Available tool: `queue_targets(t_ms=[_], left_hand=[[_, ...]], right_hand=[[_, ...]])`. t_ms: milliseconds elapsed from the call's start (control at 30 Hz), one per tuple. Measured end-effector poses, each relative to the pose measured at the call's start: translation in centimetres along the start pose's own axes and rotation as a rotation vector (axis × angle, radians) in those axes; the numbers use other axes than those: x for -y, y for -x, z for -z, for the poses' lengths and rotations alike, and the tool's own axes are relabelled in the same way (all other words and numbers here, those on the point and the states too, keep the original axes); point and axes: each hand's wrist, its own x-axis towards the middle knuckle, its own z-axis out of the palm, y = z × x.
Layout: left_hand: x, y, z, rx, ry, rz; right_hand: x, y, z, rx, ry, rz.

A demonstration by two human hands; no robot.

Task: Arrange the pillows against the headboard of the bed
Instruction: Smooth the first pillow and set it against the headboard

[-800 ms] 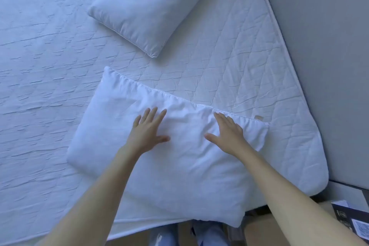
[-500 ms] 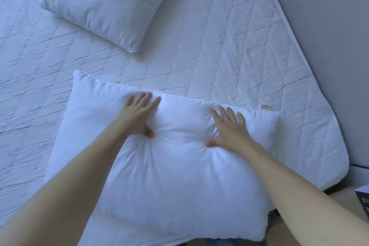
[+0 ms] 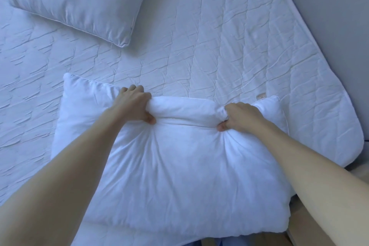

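Hands, left hand (image 3: 134,106) and right hand (image 3: 240,116), clench near pillow (image 3: 175,166) on mattress (image 3: 199,46).

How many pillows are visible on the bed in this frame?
2. The near pillow lies at the bed's near edge, gripped along its far edge by the left hand and right hand. The far pillow lies upper left, partly cropped. Others may be out of view.

A bedroom in a home: a bed (image 3: 199,36) with a white quilted mattress cover fills the view, 2 white pillows (image 3: 79,0) lie on it, and a plain grey wall (image 3: 329,6) runs along its side.
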Motion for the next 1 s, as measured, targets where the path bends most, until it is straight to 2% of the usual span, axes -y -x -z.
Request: queue_targets(t_ms=[133,200,267,333,400,467,500,567,667,733,800,1000], left_hand=[[0.4,1.5,2.1,0.046,0.119,-0.039],[-0.7,1.7,5.1,0.018,0.107,-0.117],[-2.7,1.0,9.4,-0.060,0.031,-0.223],[-6.0,-1.1,14.1,-0.211,-0.059,-0.343],[-10.4,-3.8,17.8,-0.353,-0.091,-0.444],[-14.6,-6.5,19.8,-0.429,-0.090,-0.476],[-16.2,-7.3,19.8,-0.432,-0.073,-0.436],[-18.2,-7.9,17.6,-0.396,0.007,-0.313],[-18.8,-6.2,12.0,-0.326,0.113,-0.235],[-18.7,-5.6,10.2,-0.339,0.120,-0.255],[-19.1,-6.5,11.2,-0.336,0.091,-0.312],[-22.3,-13.3,16.2,-0.164,-0.255,-0.444]], right_hand=[[0.1,3.7,1.4,0.027,-0.091,-0.013],[-0.9,6.3,2.7,0.064,-0.201,-0.022],[-3.1,9.2,4.0,0.135,-0.379,-0.034],[-6.0,11.7,5.1,0.196,-0.510,-0.046],[-8.9,12.4,5.0,0.132,-0.571,-0.120],[-11.5,11.7,3.9,-0.052,-0.554,-0.286],[-12.6,11.3,3.2,-0.109,-0.499,-0.365],[-14.8,10.8,1.5,-0.110,-0.387,-0.455],[-16.8,11.1,-0.2,-0.091,-0.417,-0.500],[-17.0,11.3,-1.1,-0.105,-0.451,-0.490],[-16.9,11.4,-1.6,-0.118,-0.469,-0.482],[-16.2,10.8,-3.6,-0.115,-0.527,-0.408]])
